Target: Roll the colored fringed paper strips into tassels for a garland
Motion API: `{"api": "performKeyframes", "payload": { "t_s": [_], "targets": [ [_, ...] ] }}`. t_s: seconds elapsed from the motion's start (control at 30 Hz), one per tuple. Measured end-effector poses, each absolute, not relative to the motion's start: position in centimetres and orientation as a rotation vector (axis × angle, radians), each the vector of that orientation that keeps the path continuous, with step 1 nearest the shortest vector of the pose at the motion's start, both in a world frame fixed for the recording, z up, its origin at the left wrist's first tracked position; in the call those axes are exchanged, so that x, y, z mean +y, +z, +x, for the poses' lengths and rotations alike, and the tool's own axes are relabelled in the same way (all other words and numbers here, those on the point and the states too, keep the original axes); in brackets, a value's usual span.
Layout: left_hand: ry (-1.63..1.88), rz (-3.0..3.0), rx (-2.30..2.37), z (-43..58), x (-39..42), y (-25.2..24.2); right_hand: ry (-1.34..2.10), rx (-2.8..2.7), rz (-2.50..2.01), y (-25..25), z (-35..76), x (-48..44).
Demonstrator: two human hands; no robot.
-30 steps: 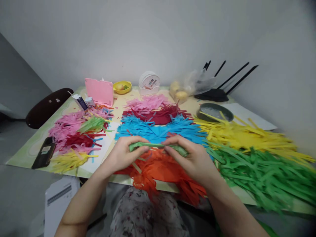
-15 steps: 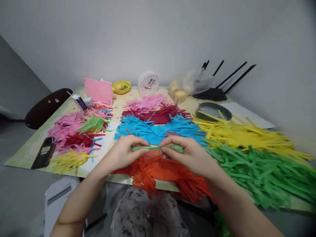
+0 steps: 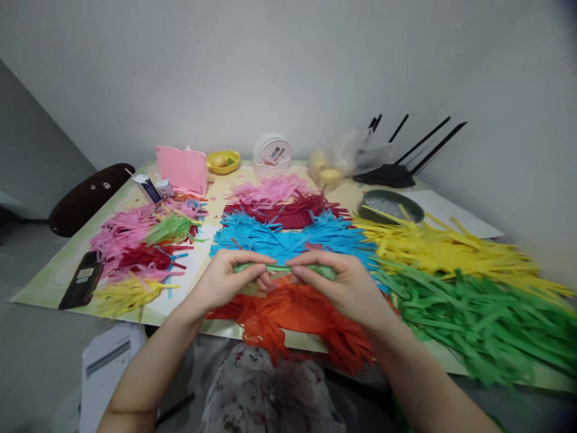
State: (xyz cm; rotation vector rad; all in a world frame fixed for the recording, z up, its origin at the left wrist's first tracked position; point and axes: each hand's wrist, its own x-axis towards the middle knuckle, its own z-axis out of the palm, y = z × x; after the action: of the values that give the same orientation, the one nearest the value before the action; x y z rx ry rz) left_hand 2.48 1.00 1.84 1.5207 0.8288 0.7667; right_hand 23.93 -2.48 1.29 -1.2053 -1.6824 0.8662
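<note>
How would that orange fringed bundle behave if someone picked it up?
Probably floppy: the orange bundle droops over the near edge of the table. It's likely light, looking like thin paper. Its strips might tangle, since they overlap and curl.

That pale-yellow, green-edged table [image 3: 42, 282] over there carries orange fringed paper [image 3: 302, 313] below the grip, bright-blue fringed paper [image 3: 288, 240] just beyond, a flat black phone [image 3: 81, 281] well left, green fringed paper [image 3: 478, 325] to the right.

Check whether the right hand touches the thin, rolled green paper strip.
Touching. The head view shows the right hand pinching the green paper strip between thumb and forefinger.
</note>
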Motion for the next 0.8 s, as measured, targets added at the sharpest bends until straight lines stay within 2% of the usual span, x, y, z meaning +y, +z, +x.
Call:
{"api": "performKeyframes", "payload": {
  "t_s": [0.2,0.43,0.67,0.8],
  "targets": [
    [0.807,1.292,0.739,2.1,1.2,0.9,1.032,-1.573,-1.122,0.9,24.1,-2.2],
    [0.847,1.232,0.675,2.0,1.9,0.1,1.054,-1.596,-0.997,0.9,24.2,-1.9],
    [0.966,1.586,0.708,1.5,1.5,-0.9,1.186,-1.397,-1.026,-0.2,23.6,-1.7],
    [0.796,1.802,0.633,0.5,1.6,0.3,0.978,-1.587,-0.996,0.0,23.9,-1.9]
  ]
}}
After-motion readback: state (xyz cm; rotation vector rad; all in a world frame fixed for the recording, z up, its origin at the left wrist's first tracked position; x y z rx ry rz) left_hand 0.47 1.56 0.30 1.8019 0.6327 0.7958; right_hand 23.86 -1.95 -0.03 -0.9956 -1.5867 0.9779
